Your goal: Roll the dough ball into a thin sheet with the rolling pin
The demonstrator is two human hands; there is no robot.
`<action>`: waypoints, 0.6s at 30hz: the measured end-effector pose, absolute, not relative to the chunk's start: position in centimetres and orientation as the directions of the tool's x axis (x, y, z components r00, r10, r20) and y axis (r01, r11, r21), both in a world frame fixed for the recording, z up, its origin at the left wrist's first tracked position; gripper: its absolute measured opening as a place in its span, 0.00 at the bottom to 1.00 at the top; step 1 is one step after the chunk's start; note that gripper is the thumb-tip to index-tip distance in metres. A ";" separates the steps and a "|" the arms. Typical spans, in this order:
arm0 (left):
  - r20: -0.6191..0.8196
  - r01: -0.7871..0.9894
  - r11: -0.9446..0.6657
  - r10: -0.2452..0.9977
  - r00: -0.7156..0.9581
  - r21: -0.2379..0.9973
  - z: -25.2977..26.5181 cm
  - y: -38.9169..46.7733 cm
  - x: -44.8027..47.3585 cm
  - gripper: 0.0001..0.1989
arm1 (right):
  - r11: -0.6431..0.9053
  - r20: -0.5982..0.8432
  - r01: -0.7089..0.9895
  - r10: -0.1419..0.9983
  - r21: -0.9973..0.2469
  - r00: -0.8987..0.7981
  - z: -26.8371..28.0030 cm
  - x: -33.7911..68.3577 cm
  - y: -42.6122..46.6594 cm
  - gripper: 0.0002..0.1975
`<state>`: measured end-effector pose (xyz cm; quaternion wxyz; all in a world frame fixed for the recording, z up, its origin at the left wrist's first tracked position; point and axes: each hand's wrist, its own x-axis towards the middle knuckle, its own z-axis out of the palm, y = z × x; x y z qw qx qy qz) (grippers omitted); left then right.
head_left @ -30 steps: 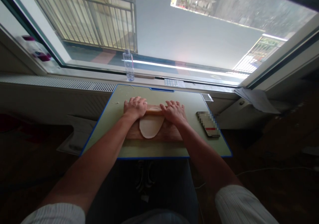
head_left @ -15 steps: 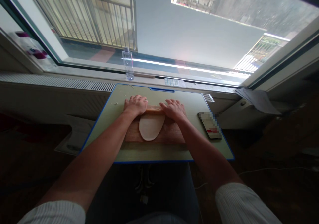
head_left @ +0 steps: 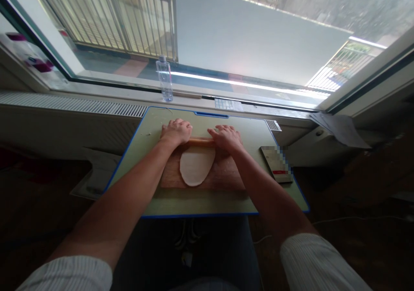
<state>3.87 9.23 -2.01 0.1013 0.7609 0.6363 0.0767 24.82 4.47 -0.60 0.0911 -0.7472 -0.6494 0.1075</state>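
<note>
A wooden rolling pin (head_left: pixel 202 142) lies crosswise at the far edge of a flat, pale sheet of dough (head_left: pixel 196 167). My left hand (head_left: pixel 177 131) is closed over the pin's left end, and my right hand (head_left: pixel 226 136) curls over its right end. The hands cover both ends of the pin. Under the dough is a reddish-brown wooden board (head_left: pixel 226 174), resting on a small light-green table (head_left: pixel 194 202) with a blue rim. The dough is rounded at the end nearer me.
A phone (head_left: pixel 276 165), partly pixelated, lies on the table's right side. A clear plastic bottle (head_left: pixel 164 79) stands on the windowsill beyond the table. Papers (head_left: pixel 338 129) lie at the right, and a white radiator (head_left: pixel 80 105) runs along the window wall.
The rolling pin has shifted slightly toward the far edge of the dough, both hands still on it. More of the dough's far part shows. The camera view has tilted a little.
</note>
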 end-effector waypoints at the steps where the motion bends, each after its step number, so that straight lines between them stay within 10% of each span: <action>1: -0.013 0.954 -0.168 0.984 0.177 0.248 -1.9 9.3 3.9 0.28 | -0.144 -0.044 0.950 0.990 -0.276 0.137 -0.6 24.8 4.6 0.35; 18: 0.050 0.958 -0.166 0.986 0.159 0.232 -1.8 11.1 4.4 0.25 | -0.146 -0.005 0.943 0.988 -0.298 0.152 -1.2 25.3 7.0 0.34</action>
